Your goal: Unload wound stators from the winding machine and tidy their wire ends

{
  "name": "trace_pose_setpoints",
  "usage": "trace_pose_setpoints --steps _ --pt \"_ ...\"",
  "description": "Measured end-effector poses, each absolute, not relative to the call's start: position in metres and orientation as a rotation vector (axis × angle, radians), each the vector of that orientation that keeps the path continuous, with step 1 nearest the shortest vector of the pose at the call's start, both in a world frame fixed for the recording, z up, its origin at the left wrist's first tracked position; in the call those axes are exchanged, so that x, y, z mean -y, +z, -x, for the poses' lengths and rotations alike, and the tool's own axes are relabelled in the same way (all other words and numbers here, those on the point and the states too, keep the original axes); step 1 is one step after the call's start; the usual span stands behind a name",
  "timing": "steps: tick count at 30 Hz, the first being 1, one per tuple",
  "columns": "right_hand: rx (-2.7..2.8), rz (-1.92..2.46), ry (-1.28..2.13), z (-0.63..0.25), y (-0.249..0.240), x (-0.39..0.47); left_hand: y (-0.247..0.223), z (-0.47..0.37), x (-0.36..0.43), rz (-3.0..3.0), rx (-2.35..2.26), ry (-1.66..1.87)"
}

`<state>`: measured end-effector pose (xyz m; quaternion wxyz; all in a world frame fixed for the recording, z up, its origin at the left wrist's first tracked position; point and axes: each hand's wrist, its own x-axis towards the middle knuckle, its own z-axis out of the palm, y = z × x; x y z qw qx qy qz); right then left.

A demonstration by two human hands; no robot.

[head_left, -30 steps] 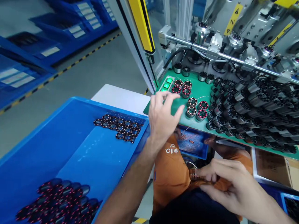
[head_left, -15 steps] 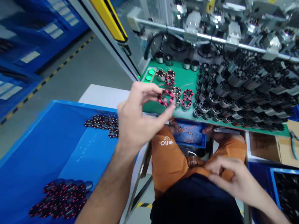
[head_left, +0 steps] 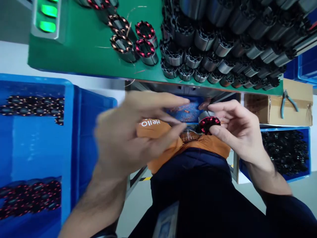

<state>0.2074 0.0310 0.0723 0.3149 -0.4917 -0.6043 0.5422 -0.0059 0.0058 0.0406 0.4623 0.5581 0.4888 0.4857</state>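
Note:
Between the thumb and fingers of my right hand (head_left: 237, 129) is a motor stator (head_left: 209, 122), a short metal ring with red windings, tilted so that its wound end faces me. My left hand (head_left: 138, 129), smeared by motion, hovers to the left of it with thumb and fingers apart and nothing between them. Both hands are above my lap, in front of the green bench (head_left: 86, 59). On that bench, close to the front edge, stand stators with copper windings (head_left: 121, 44) and others with red windings (head_left: 146, 51).
Bare stator cores (head_left: 208, 61) are stacked in rows on the bench. A blue bin (head_left: 66, 138) at left holds wound stators. Pliers (head_left: 284, 102) lie on a cardboard box (head_left: 304, 115); below it, a blue crate (head_left: 309, 155) contains black parts. Green lit buttons (head_left: 48, 18) sit at upper left.
The red-wound stator has passed from my left hand to my right. My right hand has risen from my lap, and my left hand has come away from over the bench. The view has turned downward.

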Motion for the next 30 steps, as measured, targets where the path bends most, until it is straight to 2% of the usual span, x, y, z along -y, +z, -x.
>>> trace_pose_setpoints --steps 5,14,22,25,30 --pt "1.586 1.33 1.225 -0.217 0.073 -0.027 0.04 -0.006 0.006 -1.335 -1.203 1.191" --pt "1.555 1.375 1.251 -0.218 0.071 -0.03 0.054 0.0 -0.002 -1.816 -1.291 1.023" --pt "1.446 1.298 1.529 -0.229 0.06 -0.034 -0.008 0.014 -0.021 -1.87 -1.231 0.77" --pt "1.446 1.341 1.532 -0.229 0.059 -0.033 -0.019 0.018 -0.021 -1.718 -1.252 0.893" --pt "1.49 1.386 1.512 -0.221 0.057 -0.032 0.013 0.006 -0.017 -1.526 -1.156 1.242"
